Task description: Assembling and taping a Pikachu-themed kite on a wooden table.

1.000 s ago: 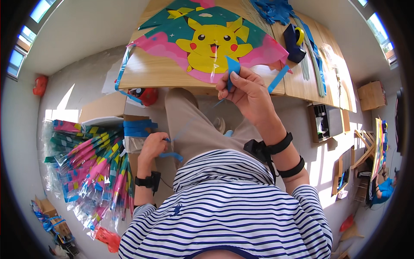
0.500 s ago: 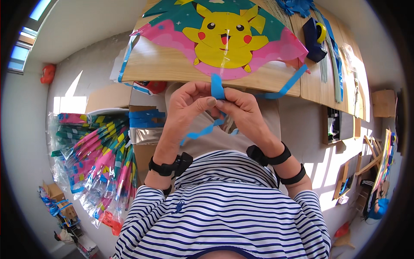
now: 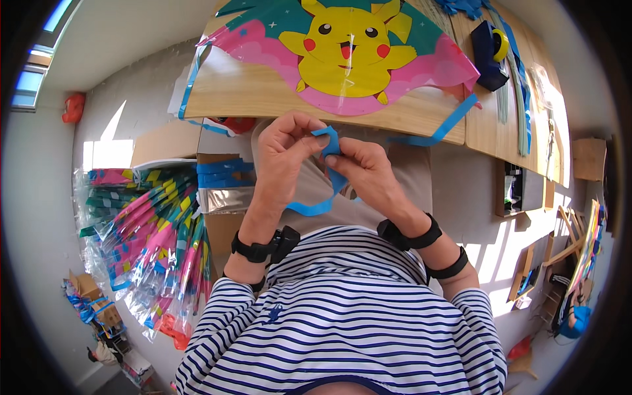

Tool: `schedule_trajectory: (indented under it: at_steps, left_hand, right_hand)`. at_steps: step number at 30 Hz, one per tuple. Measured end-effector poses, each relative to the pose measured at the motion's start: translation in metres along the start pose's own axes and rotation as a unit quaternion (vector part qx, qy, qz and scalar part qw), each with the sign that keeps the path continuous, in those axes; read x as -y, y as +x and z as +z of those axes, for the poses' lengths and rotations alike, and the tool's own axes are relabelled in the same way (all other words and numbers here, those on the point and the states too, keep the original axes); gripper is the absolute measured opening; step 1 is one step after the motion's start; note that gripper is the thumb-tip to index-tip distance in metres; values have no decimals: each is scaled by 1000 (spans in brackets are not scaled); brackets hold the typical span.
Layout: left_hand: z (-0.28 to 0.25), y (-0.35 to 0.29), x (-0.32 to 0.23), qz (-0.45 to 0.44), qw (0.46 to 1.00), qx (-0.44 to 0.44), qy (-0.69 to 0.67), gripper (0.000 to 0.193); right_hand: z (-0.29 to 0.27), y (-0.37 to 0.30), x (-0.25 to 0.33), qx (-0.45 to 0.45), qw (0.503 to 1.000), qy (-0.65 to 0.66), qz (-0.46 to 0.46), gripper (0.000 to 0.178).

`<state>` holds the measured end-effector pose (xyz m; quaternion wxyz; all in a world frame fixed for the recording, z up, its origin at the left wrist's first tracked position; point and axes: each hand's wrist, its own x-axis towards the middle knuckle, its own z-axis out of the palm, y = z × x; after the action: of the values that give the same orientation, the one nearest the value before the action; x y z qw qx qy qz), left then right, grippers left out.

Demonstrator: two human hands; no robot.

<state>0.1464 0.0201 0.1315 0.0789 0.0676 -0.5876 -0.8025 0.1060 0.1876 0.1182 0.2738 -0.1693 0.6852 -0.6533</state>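
Above my lap, just off the table's front edge, my left hand (image 3: 288, 153) pinches the end of a blue ribbon (image 3: 338, 180) between thumb and fingertips. My right hand (image 3: 364, 167) grips the same ribbon just beside it, its thumb pressed on the strip. A loop of the ribbon stands up between the two hands, and the rest hangs down in a curve toward my lap. On the table ahead lies a printed plastic kite (image 3: 345, 56) with a yellow cartoon figure on pink and green. Blue tails trail from its left and right corners.
The wooden table (image 3: 250, 92) carries a dark blue tape dispenser (image 3: 488, 58) and thin sticks (image 3: 523, 118) at right. Left of me, folded printed kites (image 3: 145, 230) are heaped beside a cardboard box (image 3: 220, 230) with blue ribbon bundles (image 3: 224, 173). A wooden frame (image 3: 526, 276) stands at right.
The ribbon's upright end has bent into a loop, and its tip now lies at my left thumb. My hands have tilted slightly; the view has shifted a little.
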Motion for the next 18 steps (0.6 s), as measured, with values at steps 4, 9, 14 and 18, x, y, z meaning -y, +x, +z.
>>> schedule_trajectory:
  at_steps: [4,9,14,18]
  left_hand:
    - [0,-8,-6,133,981,60,128,20]
    - [6,-19,-13,152,967,59,195,23]
    - [-4,-20,-8,151,966,68,199,24]
    - [-7,-18,-13,113,982,84,124,23]
  right_hand:
    - [-3,6,-1,-65,996,-14,-52,11]
    - [-6,10,2,-121,987,7,-109,14]
    - [-9,9,-2,-108,989,15,-100,18]
    - [-19,8,7,5,994,85,-70,28]
